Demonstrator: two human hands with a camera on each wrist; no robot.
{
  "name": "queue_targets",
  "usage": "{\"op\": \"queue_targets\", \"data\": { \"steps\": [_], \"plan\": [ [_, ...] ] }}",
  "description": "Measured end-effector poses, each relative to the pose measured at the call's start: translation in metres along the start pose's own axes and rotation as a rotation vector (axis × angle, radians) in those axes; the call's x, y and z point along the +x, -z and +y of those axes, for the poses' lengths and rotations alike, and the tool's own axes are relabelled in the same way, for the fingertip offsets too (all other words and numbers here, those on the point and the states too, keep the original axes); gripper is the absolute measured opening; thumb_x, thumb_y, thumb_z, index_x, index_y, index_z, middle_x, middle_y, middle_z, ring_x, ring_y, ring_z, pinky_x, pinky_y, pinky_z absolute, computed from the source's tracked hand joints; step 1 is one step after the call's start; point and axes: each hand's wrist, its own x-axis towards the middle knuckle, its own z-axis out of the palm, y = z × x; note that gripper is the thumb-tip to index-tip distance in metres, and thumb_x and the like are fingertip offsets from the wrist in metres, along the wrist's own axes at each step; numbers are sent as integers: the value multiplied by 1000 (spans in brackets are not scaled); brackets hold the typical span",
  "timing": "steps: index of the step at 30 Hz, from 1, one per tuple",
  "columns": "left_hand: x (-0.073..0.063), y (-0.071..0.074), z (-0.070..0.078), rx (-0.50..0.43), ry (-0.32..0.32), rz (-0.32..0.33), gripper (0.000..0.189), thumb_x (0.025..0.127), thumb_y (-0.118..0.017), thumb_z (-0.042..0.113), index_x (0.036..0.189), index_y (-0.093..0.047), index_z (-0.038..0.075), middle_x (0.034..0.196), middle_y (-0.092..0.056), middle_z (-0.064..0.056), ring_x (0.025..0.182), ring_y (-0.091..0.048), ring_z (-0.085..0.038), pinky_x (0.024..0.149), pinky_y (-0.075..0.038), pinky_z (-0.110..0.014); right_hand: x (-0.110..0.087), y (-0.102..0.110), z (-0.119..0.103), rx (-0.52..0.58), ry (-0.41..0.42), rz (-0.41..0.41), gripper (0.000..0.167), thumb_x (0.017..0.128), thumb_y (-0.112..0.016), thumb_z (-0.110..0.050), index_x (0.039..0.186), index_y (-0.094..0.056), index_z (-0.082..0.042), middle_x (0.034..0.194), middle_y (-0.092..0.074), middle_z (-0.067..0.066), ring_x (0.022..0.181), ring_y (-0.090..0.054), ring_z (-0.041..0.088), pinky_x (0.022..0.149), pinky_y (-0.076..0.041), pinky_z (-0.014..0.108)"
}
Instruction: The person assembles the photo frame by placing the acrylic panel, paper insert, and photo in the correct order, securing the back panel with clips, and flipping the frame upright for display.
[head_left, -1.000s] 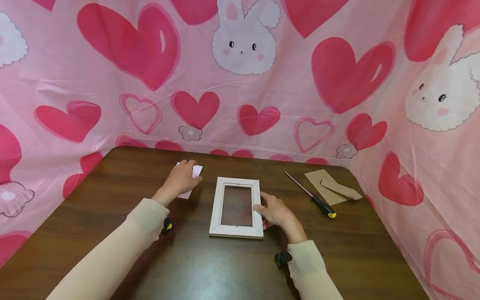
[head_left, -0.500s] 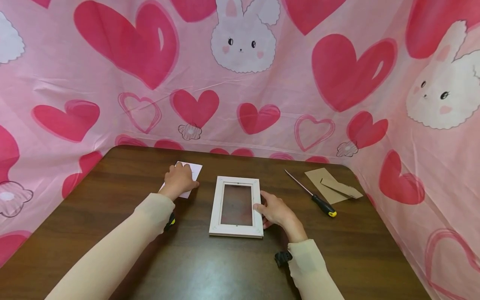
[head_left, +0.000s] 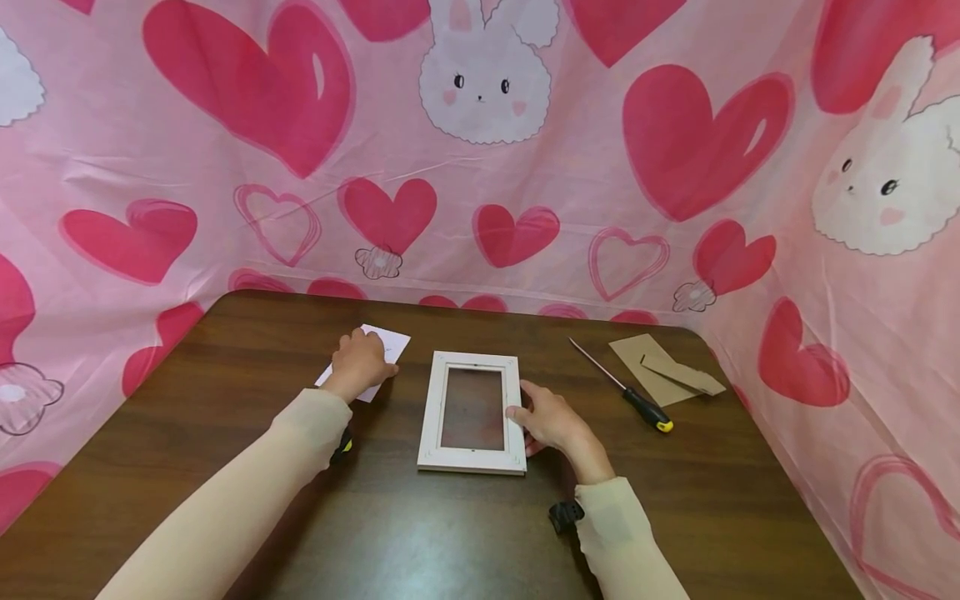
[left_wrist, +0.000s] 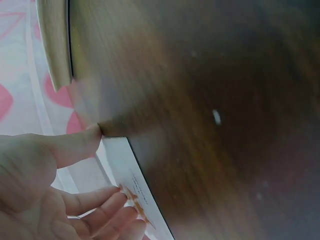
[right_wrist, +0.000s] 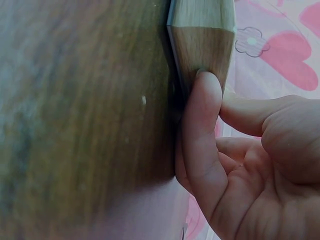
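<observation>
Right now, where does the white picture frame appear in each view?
Head: the white picture frame, below centre.
Left wrist: only its pale side, cut off at top left.
Right wrist: its pale side, top, right of centre.
Shared landmark: pink heart-print cloth, across the head view's top, left wrist's left, right wrist's right.

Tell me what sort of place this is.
Probably a makeshift tabletop workspace: a dark wood-grain table, pink heart-and-bunny fabric hung behind and beside it, and a screwdriver near a white frame.
</observation>
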Motion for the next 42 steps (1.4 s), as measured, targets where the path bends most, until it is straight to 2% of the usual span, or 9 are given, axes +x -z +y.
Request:
{"op": "queue_targets", "data": {
  "steps": [10,19,25,30,36,42],
  "plan": [
    [2,-4,4,28,-41,33,54,92,-80,22,125,-60,-16,126,-55,-35,120,-53,-51,96,-53,-63,-2,-1,1,2,3,1,64,107,-65,-17,163,-37,-2,89,-61,16,57,-65,22,52,-61,37],
    [8,-8,5,57,-64,33,46,92,-76,17,124,-63,-14,125,-60,-32,117,-57,-50,93,-56,-63,-2,-1,1,3,12,6,64,107,-65,-16,162,-37,-1,87,-61,16,56,-65,22,52,-61,37],
    [7,-3,5,131,-131,86,27,88,-69,9,109,-71,-10,113,-69,-31,101,-68,-50,80,-61,-62,-3,-1,3,1,9,5,65,107,-65,-18,163,-36,-1,89,-61,16,56,-65,23,53,-61,37],
    [7,-1,1,184,-192,134,16,86,-69,7,96,-74,-5,104,-73,-29,91,-71,-49,71,-61,-61,-2,-1,3,-4,7,0,67,107,-66,-19,164,-35,-1,88,-60,15,55,-65,23,53,-61,36],
    [8,3,1,184,-229,232,24,89,-72,13,99,-67,-8,97,-73,-29,85,-72,-50,67,-61,-60,-2,-1,2,-8,13,1,67,107,-66,-19,164,-34,-1,87,-60,15,55,-65,22,52,-61,36],
    [10,13,-1,161,-283,258,27,93,-74,7,105,-55,-8,95,-71,-31,82,-73,-49,65,-62,-58,-1,-1,1,-2,16,3,66,107,-65,-17,163,-35,-1,88,-60,16,54,-65,22,52,-61,37]
  ]
}}
